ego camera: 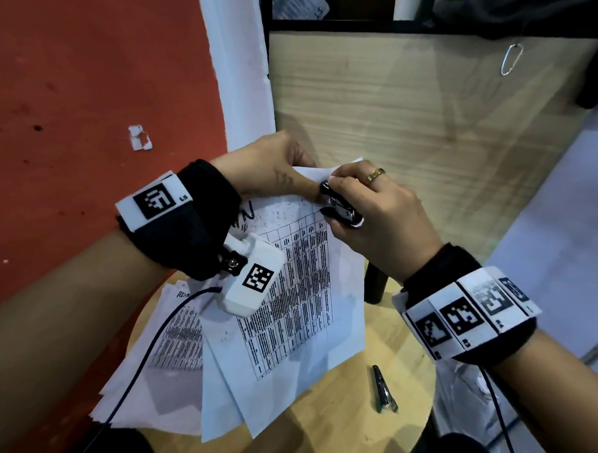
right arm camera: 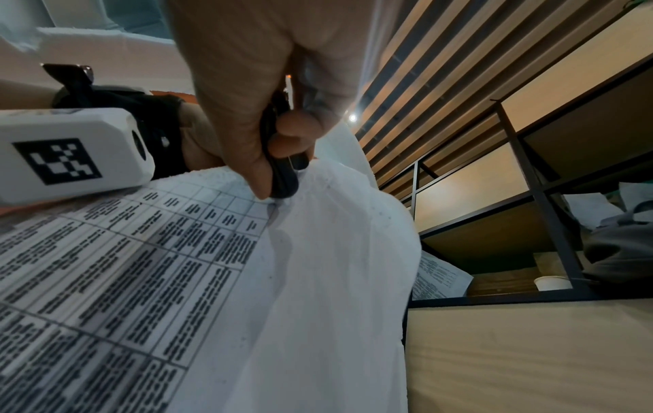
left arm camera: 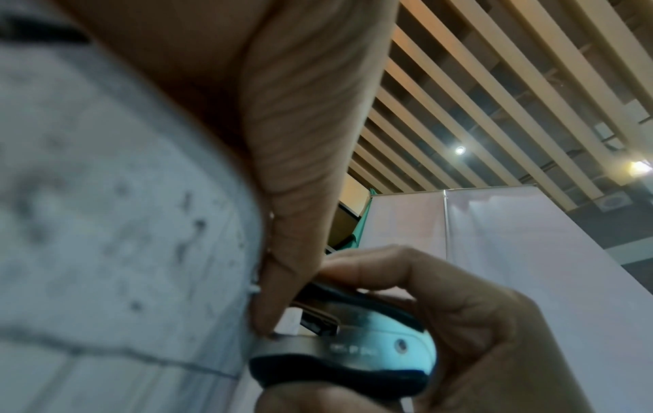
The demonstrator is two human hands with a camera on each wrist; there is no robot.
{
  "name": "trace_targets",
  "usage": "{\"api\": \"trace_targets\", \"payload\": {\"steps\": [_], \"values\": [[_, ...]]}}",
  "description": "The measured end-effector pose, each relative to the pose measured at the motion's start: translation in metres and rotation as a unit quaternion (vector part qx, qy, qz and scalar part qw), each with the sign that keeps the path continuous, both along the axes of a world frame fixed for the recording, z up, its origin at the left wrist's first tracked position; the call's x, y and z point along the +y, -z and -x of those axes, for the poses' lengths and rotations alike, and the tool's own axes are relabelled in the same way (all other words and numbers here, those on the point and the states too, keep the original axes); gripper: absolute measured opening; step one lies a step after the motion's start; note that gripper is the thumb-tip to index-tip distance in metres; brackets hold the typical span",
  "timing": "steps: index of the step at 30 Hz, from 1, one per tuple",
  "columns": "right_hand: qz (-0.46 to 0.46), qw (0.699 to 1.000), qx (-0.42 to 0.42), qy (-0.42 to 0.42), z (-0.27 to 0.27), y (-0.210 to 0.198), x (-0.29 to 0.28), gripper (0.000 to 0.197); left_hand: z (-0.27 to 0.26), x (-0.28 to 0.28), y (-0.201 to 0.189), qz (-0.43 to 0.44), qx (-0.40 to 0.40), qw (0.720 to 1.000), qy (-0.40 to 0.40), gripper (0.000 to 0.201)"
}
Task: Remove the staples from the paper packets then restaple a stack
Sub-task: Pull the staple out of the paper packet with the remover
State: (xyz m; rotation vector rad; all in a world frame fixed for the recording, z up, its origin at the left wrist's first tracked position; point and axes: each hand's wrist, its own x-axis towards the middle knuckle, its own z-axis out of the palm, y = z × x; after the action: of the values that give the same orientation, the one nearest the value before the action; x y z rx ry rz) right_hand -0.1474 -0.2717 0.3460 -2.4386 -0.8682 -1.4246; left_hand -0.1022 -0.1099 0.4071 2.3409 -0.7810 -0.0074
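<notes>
Stapler metal body clear from left wrist, head view shows stool

Office/workrm, prob. Round wood table w/ printed sheets; black-framed shelf unit behind table holds paper cup + more printouts. Slatted ceiling w/ spotlights overhead; white partition panels beyond table.
</notes>
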Motion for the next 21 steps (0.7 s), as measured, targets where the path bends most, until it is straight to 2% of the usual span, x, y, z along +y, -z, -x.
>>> {"api": "trace_targets", "payload": {"steps": [7, 10, 17, 21], "values": [[0.0, 1.0, 0.011, 0.023, -0.001, -0.001, 0.003, 0.027, -0.003, -0.002, 0.003, 0.018, -0.025, 0.999, -0.032, 0.028], [-0.003, 1.0, 0.013, 0.024, -0.003, -0.001, 0.004, 0.026, 0.0, 0.0, 0.004, 0.045, 0.011, 0.999, -0.001, 0.014], [-0.008, 1.0, 0.008, 0.008, -0.008, 0.001, 0.004, 0.026, -0.003, 0.004, 0.005, 0.06, 0.037, 0.998, 0.005, 0.01], [-0.034, 0.999, 0.013, 0.005, -0.01, 0.001, 0.001, 0.022, -0.008, 0.006, 0.009, 0.078, 0.081, 0.993, 0.033, 0.026]]}}
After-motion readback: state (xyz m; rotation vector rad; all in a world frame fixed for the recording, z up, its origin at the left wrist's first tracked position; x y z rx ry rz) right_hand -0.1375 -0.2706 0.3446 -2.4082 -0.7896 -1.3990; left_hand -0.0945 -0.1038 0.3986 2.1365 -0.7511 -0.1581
